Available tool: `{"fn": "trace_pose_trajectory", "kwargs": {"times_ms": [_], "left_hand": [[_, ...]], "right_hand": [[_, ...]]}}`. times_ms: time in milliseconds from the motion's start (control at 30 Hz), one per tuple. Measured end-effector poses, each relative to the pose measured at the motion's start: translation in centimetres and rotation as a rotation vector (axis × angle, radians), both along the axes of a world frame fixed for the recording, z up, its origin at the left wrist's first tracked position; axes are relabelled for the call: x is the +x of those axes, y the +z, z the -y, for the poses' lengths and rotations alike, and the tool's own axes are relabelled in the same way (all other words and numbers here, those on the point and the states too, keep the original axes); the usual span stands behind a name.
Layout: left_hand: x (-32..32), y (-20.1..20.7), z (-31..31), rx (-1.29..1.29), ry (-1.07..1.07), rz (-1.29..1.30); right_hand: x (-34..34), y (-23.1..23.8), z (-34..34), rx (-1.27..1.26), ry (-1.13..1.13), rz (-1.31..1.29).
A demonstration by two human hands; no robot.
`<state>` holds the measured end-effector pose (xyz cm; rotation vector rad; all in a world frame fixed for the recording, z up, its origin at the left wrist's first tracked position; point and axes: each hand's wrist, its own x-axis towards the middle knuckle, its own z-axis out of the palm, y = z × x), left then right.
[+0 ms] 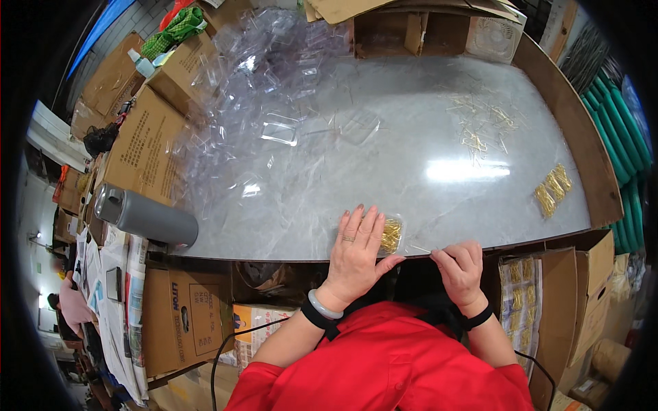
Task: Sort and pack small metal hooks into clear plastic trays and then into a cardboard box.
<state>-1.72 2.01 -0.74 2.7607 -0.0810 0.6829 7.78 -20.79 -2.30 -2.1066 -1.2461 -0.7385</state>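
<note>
My left hand (356, 253) lies flat with fingers stretched out over a small clear plastic box of gold-coloured wire pins (391, 236) at the table's near edge. Its thumb points right, along the near side of the box; part of the box is hidden under the fingers. Just to the right, my right hand (460, 268) is closed in a pinch. A thin wire pin (419, 248) reaches left from its fingertips toward the box. Loose gold pins (476, 140) are scattered farther off on the grey tabletop (329, 185).
Clear plastic cases (253, 89) are heaped at the left and back. Filled gold packs (554, 190) lie near the right cardboard wall (572, 130). A grey bottle (151, 218) lies at the left edge. More gold packs (521, 301) sit in a carton below right.
</note>
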Motion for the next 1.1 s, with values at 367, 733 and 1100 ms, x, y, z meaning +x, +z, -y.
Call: {"fn": "trace_pose_trajectory", "kwargs": {"times_ms": [367,733,1100], "left_hand": [[-0.3,-1.1,0.2,-0.422,0.007,0.126],[0.4,-0.7,-0.8,-0.19,-0.038,-0.007],[0.7,1.5,-0.6,0.066,-0.042,-0.001]], "right_hand": [[0.9,4.3,-5.9,0.102,0.006,-0.107],[-3.7,2.6,-6.7,0.05,0.191,-0.523],[-1.2,2.0,-7.2,0.169,-0.038,-0.544]]}}
